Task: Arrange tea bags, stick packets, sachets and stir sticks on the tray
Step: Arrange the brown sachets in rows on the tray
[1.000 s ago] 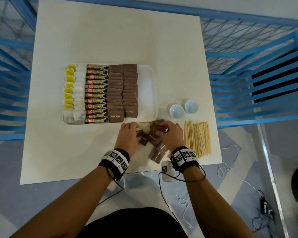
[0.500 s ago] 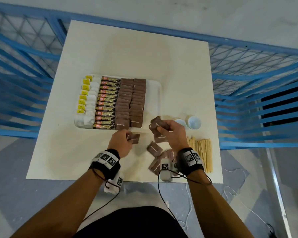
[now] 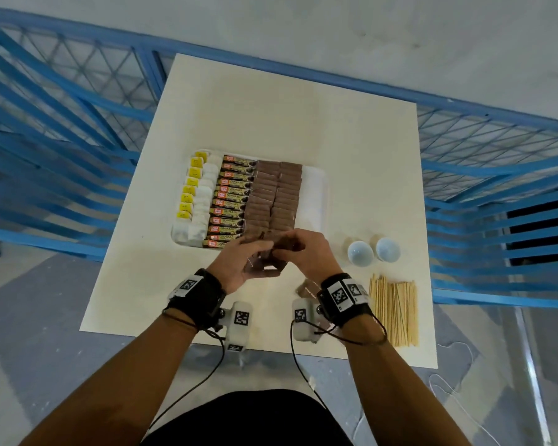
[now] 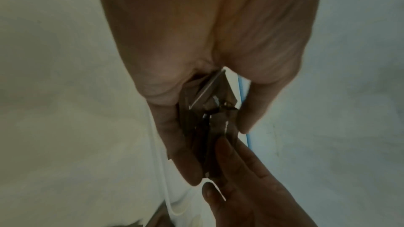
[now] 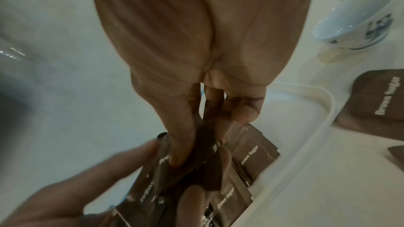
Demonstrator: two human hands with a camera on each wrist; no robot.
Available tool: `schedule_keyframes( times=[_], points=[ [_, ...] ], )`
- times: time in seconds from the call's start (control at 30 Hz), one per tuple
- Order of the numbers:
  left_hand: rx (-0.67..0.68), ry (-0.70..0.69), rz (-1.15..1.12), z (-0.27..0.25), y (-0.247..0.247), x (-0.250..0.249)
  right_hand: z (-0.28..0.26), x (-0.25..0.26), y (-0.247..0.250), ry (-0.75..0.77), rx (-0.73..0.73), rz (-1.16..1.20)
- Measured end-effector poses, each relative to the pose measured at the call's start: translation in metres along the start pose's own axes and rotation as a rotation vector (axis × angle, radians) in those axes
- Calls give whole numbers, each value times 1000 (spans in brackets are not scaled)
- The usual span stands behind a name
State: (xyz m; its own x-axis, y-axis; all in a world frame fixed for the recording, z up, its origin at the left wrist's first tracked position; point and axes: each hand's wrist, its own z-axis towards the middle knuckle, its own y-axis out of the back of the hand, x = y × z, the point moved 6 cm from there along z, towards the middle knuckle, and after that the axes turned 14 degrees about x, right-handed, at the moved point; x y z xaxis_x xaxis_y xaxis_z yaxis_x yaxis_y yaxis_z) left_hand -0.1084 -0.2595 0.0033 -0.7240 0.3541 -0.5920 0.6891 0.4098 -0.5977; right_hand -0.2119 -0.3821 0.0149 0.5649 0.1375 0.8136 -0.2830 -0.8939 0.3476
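A white tray [image 3: 316,191] holds a column of tea bags [image 3: 195,196] with yellow tags, a column of stick packets [image 3: 231,201] and two columns of brown sugar sachets [image 3: 276,194]. Just in front of the tray's near edge both hands meet over a small stack of brown sachets [image 3: 264,259]. My left hand [image 3: 239,262] grips the stack [image 4: 207,118] from the left. My right hand [image 3: 303,252] pinches the same stack [image 5: 196,158] from the right. Wooden stir sticks [image 3: 393,310] lie in a pile at the table's right front.
Two small white bowls [image 3: 372,251] stand right of the tray. A loose sachet [image 3: 305,289] lies on the table beside my right wrist. A blue metal railing [image 3: 62,123] surrounds the table. The tray's right strip is bare.
Both hands lifted sachets off the table, drew together and now hold them as one stack near the tray's front edge. The head view has shifted, so the table sits lower in frame.
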Motion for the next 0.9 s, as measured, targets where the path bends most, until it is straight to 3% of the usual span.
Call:
schedule_keyframes(
  times=[0.13,0.3,0.6,0.9],
  points=[
    [-38,-19,5,-1,18,-3,6,1,-6,-50,-43,3],
    [-18,8,19,-5,31,-14,7,-8,-15,-110,-147,312],
    [-53,43,9,0,53,-20,11,-1,-39,-117,-246,462],
    [-92,-2,45,8,61,-18,16,-13,-44,-204,-137,405]
  ],
)
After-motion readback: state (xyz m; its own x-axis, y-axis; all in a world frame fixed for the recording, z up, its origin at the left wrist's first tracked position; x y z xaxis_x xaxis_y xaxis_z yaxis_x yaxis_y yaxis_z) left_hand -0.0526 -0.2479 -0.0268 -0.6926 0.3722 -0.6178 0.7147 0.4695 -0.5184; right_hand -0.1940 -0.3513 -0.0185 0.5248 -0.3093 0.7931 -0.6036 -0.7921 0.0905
